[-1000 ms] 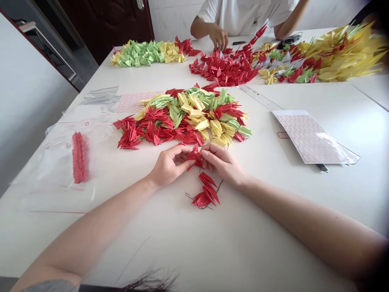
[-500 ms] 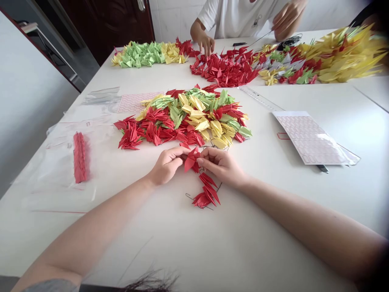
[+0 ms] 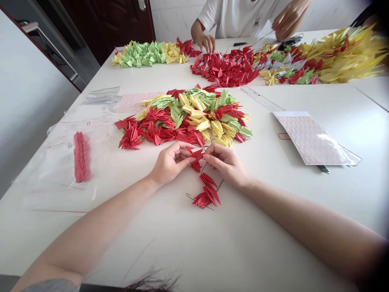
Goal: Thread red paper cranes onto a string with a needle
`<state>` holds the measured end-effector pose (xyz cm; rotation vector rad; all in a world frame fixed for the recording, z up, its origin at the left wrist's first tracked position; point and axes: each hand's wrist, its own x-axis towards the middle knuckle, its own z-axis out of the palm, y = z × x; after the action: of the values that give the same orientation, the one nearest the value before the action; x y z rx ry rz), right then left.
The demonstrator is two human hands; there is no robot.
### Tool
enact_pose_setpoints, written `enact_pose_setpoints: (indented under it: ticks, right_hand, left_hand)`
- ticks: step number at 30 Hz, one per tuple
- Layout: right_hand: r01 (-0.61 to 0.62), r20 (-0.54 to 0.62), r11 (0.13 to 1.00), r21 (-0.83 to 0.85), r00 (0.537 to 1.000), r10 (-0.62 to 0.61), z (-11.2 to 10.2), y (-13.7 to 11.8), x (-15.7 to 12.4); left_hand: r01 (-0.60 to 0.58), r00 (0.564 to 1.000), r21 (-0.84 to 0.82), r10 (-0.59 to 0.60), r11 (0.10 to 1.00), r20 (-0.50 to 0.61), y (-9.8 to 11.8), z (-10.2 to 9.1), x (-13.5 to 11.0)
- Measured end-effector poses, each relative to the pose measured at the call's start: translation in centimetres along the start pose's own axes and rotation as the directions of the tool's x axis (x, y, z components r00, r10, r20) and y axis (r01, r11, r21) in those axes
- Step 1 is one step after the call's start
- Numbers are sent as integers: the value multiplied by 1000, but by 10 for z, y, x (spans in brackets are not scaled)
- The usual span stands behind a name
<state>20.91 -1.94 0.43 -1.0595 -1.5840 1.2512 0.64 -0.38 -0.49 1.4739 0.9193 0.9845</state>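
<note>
My left hand (image 3: pixel 169 163) and my right hand (image 3: pixel 226 163) meet over the white table (image 3: pixel 212 243), both pinching one red folded paper crane (image 3: pixel 197 156) between their fingertips. A dark thread runs down from it to a short string of red cranes (image 3: pixel 207 193) lying on the table just below my hands. Right behind my fingers lies a heap of red, yellow and green paper cranes (image 3: pixel 190 117).
A flat stack of red cranes in a clear bag (image 3: pixel 80 156) lies at the left. Sticker sheets (image 3: pixel 308 138) and a ruler (image 3: pixel 261 98) are at the right. Across the table another person's hands (image 3: pixel 207 41) work among more piles of cranes (image 3: pixel 304 63).
My fingers have turned the red crane between them; it now lies flatter and lower. Across the table, the other person's hand shifted left and the other rose.
</note>
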Motion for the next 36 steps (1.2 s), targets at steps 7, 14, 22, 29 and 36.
enact_pose_setpoints:
  ticks: [7, 14, 22, 29, 36]
  right_hand:
    - [55, -193, 998, -15, 980, -57, 1, 2, 2]
    - [53, -187, 990, 130, 982, -29, 1, 4, 0]
    - [-19, -150, 982, 186, 988, 48, 3, 0, 1]
    - [-16, -89, 993, 119, 996, 27, 2, -2, 0]
    - [-25, -86, 994, 106, 996, 34, 5, 2, 1]
  left_hand:
    - [-31, 999, 166, 36, 986, -25, 0, -1, 0]
    - [-56, 998, 129, 61, 990, -32, 4, 0, -1]
    - [-74, 996, 136, 80, 988, -39, 2, 0, -1]
    - [-72, 997, 154, 77, 985, -24, 1, -1, -1]
    - [-83, 996, 176, 86, 981, -9, 4, 0, -1]
